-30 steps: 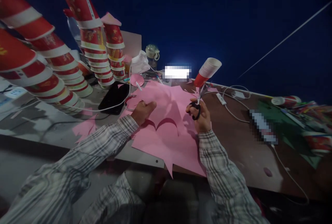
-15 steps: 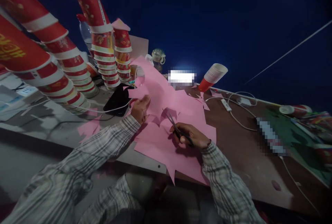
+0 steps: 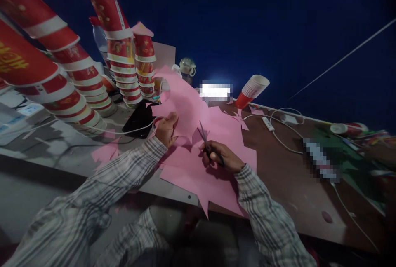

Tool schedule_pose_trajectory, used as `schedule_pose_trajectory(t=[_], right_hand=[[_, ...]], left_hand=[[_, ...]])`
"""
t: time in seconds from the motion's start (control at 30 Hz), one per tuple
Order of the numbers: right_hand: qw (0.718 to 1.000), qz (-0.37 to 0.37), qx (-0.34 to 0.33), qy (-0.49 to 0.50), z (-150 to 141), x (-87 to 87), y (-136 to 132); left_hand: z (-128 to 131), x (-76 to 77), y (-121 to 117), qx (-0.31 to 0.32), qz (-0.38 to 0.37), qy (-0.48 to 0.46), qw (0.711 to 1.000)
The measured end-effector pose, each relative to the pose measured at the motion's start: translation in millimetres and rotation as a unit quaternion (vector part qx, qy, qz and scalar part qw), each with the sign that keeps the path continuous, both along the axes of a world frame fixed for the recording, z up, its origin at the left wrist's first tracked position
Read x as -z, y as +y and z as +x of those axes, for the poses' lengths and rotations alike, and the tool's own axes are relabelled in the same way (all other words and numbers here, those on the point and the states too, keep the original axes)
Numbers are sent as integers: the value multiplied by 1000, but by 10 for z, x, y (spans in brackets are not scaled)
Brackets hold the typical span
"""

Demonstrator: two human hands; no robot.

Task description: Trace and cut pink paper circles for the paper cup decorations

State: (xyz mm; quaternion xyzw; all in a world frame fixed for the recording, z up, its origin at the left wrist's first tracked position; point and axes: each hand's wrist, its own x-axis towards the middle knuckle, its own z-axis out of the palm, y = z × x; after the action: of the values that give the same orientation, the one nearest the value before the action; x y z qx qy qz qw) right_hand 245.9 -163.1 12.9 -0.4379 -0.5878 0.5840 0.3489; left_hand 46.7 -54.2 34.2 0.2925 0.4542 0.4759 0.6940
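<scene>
My left hand [image 3: 167, 129] pinches the lower left edge of a pink paper sheet [image 3: 184, 104], thumb on top, holding it raised off the table. In my right hand [image 3: 221, 155] is a pair of black-handled scissors [image 3: 204, 135], fingers through the handles and blades pointing up and away from me. The blade tips are at the right side of the raised sheet's lower edge; whether they touch it I cannot tell. Below both hands, more pink paper [image 3: 185, 172] with ragged cut edges lies spread over the table.
Tall stacks of red and white paper cups [image 3: 122, 55] stand at left, two with pink cones on top. A black phone [image 3: 138, 119] and pink scraps [image 3: 105, 150] lie near my left arm. Further right are a leaning cup stack [image 3: 252, 92] and white cables [image 3: 280, 137].
My right hand has shifted slightly left and up with the scissors, whose blades now point more upright and look closer together. My left hand keeps its hold on the paper.
</scene>
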Motion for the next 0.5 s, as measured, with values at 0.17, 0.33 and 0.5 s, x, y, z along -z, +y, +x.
schedule_pose_trajectory(t=[0.17,0.33,0.5], right_hand=[[996,54,65,43,-69,42,6],[991,54,116,43,-95,48,10],[988,67,133,26,-108,48,12]], left_hand=[[68,0,-96,21,-14,32,999],[93,81,-144,67,23,29,997],[93,146,-168,105,40,31,993]])
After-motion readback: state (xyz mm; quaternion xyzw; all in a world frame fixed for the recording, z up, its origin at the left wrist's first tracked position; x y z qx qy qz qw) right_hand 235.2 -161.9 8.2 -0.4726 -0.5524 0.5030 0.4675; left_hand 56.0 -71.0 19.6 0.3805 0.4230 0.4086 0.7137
